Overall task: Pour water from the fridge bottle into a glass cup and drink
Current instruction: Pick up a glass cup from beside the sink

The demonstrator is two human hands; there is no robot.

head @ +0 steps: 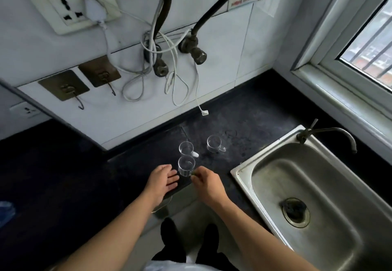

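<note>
near cup (186,165) on the counter (244,122) looks light, slick n breakable imo, right hand (206,182) pinching its handle (best spot), left hand (163,178) spread flat beside it, no bottle in view

Bare forearms, dark trousers (169,243), white top (169,266)

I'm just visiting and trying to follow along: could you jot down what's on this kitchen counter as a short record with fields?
place: dark countertop beside a steel sink
glass cups: three, all with handles, all upright
nearest glass cup: between the two hands, looks empty
middle glass cup: just behind the nearest one
far glass cup: off to the right, nearer the sink
left hand: open, flat, beside the nearest cup
right hand: fingers at the nearest cup's handle
water bottle: not in view
faucet: spout over the sink, no water running
</note>
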